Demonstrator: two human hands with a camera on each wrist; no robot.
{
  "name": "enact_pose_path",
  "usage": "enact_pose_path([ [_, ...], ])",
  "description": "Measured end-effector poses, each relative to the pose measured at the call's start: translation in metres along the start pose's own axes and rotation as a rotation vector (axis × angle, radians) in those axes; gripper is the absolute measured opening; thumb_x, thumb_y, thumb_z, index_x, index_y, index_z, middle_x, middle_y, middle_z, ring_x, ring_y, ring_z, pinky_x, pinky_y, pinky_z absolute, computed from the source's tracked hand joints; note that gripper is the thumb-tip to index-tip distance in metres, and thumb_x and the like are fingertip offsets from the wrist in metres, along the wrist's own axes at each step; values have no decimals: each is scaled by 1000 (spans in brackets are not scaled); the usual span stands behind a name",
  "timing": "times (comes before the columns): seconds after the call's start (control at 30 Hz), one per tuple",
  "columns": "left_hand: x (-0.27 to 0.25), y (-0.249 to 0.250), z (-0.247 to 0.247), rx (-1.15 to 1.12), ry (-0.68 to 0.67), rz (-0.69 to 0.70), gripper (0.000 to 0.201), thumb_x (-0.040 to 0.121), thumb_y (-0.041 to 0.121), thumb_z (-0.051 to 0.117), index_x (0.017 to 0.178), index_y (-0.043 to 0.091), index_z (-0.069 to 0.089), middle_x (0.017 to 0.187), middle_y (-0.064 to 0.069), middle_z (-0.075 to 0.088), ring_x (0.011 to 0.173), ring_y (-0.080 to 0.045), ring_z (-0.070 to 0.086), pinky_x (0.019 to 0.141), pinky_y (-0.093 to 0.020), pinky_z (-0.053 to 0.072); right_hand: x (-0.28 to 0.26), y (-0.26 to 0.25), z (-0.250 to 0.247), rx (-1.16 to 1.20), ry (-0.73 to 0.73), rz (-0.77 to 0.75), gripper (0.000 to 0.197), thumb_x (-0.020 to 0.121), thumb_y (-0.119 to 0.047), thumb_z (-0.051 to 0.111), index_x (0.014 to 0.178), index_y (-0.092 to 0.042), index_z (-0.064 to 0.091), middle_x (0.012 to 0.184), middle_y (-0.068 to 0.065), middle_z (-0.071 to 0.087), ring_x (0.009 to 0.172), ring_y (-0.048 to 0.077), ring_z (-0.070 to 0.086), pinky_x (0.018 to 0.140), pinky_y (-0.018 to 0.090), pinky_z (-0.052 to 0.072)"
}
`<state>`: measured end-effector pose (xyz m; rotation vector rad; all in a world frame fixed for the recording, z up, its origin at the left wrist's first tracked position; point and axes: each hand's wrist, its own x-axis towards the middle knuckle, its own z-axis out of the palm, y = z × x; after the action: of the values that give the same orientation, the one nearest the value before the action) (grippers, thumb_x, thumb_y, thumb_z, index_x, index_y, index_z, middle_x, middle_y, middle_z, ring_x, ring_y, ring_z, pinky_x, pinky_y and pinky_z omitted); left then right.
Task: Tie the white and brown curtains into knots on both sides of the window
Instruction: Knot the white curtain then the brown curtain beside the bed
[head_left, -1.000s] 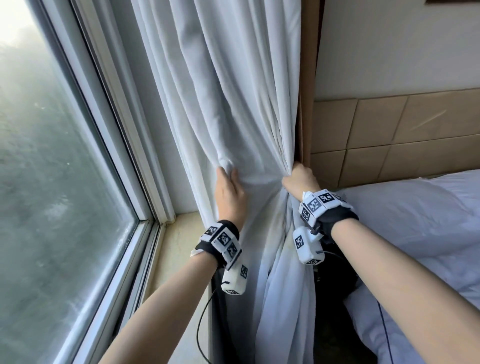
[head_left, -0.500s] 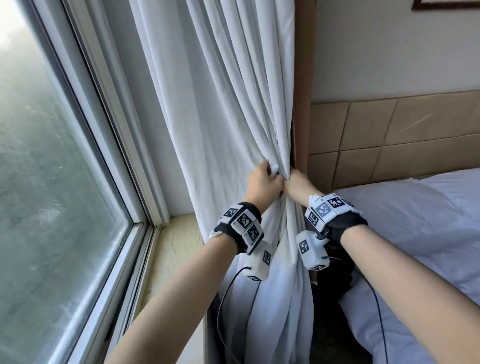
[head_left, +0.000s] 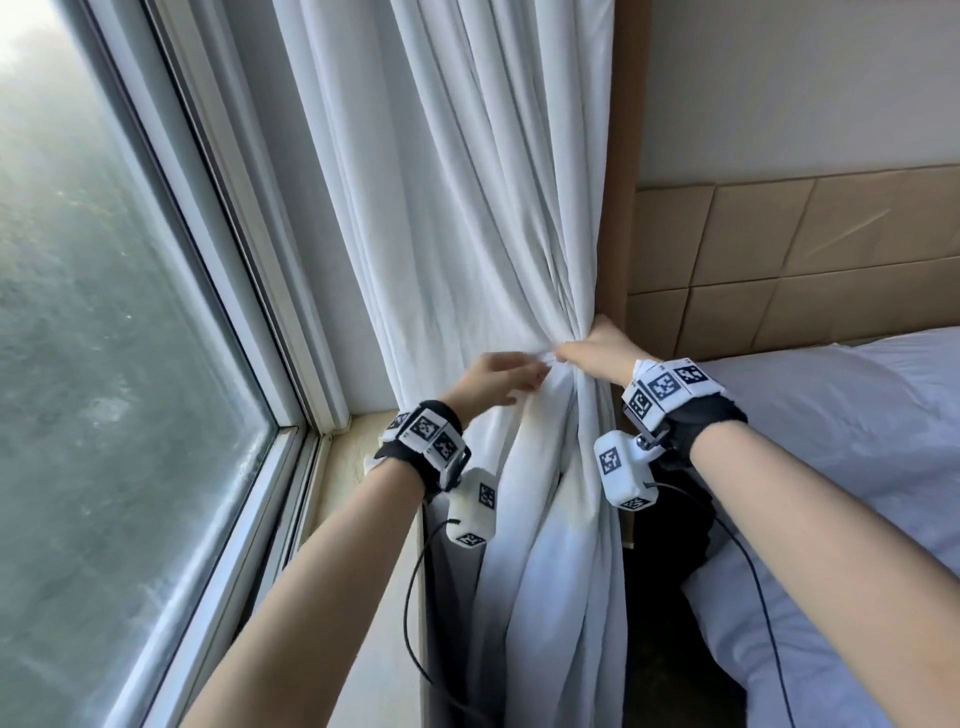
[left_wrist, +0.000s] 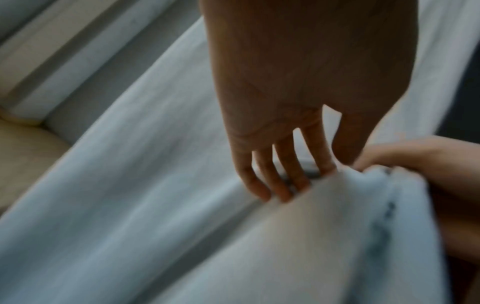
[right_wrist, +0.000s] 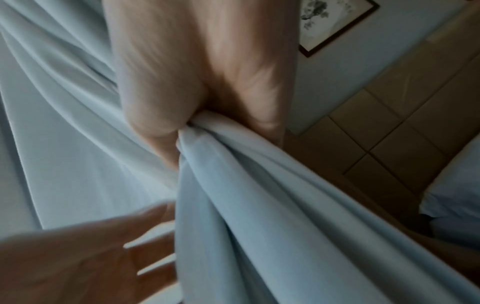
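The white curtain (head_left: 467, 208) hangs at the right side of the window, gathered to a narrow waist at mid height. My right hand (head_left: 597, 353) grips that gathered bunch; in the right wrist view the right hand (right_wrist: 182, 92) is closed around the white curtain (right_wrist: 233, 185). My left hand (head_left: 498, 382) is just left of the bunch with straight, spread fingers, blurred. In the left wrist view the left hand's fingertips (left_wrist: 262, 193) touch a fold of the white curtain (left_wrist: 155, 205). A brown curtain (head_left: 621, 182) shows as a narrow strip behind the white one.
The window glass (head_left: 104, 364) and its white frame (head_left: 249, 260) fill the left. A beige sill (head_left: 353, 467) runs below. A tan padded headboard (head_left: 805, 260) and a bed with white bedding (head_left: 831, 441) stand at the right. A framed picture (right_wrist: 335, 22) hangs on the wall.
My left hand pushed the curtain's left part over to the right hand, then let go and drew back left with fingers spread. The right hand keeps its grip on the bunch.
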<state>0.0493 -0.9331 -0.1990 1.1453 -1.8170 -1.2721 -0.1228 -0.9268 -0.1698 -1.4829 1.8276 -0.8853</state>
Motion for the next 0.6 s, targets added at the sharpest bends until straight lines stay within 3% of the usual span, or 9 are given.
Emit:
enact_pose_path([
  [0.1,16,-10,-34,-90,337,-4,33,93,29,61,122,15,56,113,-5,62,105,-22,59,82,-35,49,-4,-8,3,44,-4,-4,54,57,-18,63,110,-5,60,102,5,64,96,21,60,80,27,48],
  [0.17,22,-12,-50,-199,429,-52,56,88,42,64,137,25,42,127,2,51,112,-17,50,88,-42,45,-8,-11,5,97,-6,-1,43,54,-12,59,96,-4,61,92,6,61,85,21,58,66,23,44],
  [0.27,30,-8,-53,-322,259,-145,77,83,61,60,148,37,25,147,7,34,132,-18,36,105,-52,34,-15,-18,9,113,-68,31,14,51,-7,55,61,-11,45,68,1,46,62,15,45,52,22,33],
  [0.33,38,-2,-38,-367,138,-152,76,80,66,55,145,30,38,146,5,44,134,-21,40,108,-51,35,-19,-22,11,110,-97,34,17,49,-6,53,54,-12,38,62,1,40,58,14,39,52,22,29],
  [0.4,43,11,-19,-442,138,-134,47,91,51,48,119,17,62,113,4,69,115,-15,59,99,-33,46,-22,-25,12,119,-87,62,15,42,-8,48,53,-12,38,62,1,39,57,15,38,50,21,28],
  [0.43,42,19,-9,-481,148,-123,35,98,39,42,106,11,63,96,5,73,101,-11,64,90,-25,49,-23,-26,11,116,-91,73,16,41,-9,47,53,-12,38,62,1,39,56,14,37,48,20,27],
  [0.47,41,25,-1,-493,162,-126,31,103,28,35,105,9,60,93,6,70,95,-9,63,85,-22,49,-25,-28,11,112,-102,79,16,42,-9,48,53,-12,37,62,1,37,55,14,35,45,19,27],
  [0.53,40,28,9,-416,173,-128,34,105,21,29,129,7,49,110,-1,55,103,-15,52,88,-29,45,-29,-28,11,112,-116,62,19,47,-7,52,52,-12,34,61,0,35,54,13,32,35,14,26],
  [0.6,40,32,15,-350,176,-123,40,105,10,28,142,-4,35,116,-3,43,112,-18,45,93,-30,42,-29,-28,8,130,-95,40,19,45,-7,50,51,-12,33,59,-1,35,53,13,32,31,11,24],
])
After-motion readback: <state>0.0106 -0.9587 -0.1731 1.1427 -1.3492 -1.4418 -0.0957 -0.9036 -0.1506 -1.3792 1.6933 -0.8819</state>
